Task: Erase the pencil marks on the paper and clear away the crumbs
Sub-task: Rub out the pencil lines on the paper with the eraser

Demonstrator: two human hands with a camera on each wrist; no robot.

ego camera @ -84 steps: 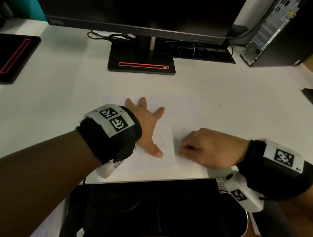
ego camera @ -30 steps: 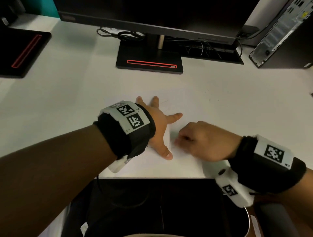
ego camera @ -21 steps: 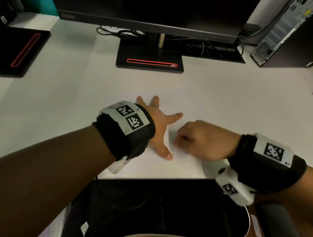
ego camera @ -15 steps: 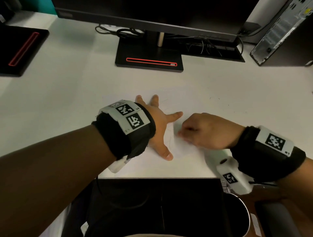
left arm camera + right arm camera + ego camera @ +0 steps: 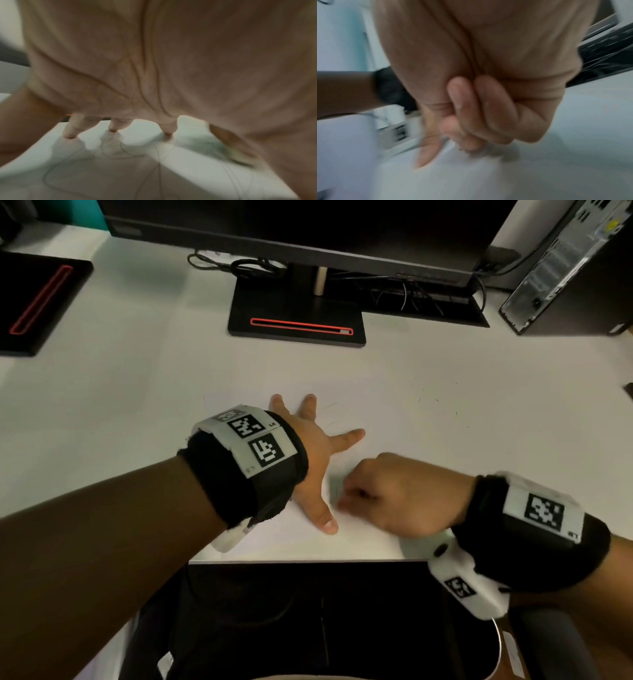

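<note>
Shifted nearer since half a second ago, right hand (image 5: 399, 496) curled, contents unseen, rubbing pencil marks (image 5: 120, 152); left hand (image 5: 317, 455) splayed flat, pinning paper (image 5: 294, 542).

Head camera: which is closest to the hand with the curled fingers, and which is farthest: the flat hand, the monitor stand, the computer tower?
From the right hand:
1. Left hand, just beside it on the paper.
2. Monitor stand, back in the middle.
3. Computer tower, far right corner.

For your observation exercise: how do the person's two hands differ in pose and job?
The left hand lies flat with fingers spread, pressing the paper; the right hand is curled into a fist, fingertips at the paper. The left looks sharp, the right blurred. Both wear black wristbands.
</note>
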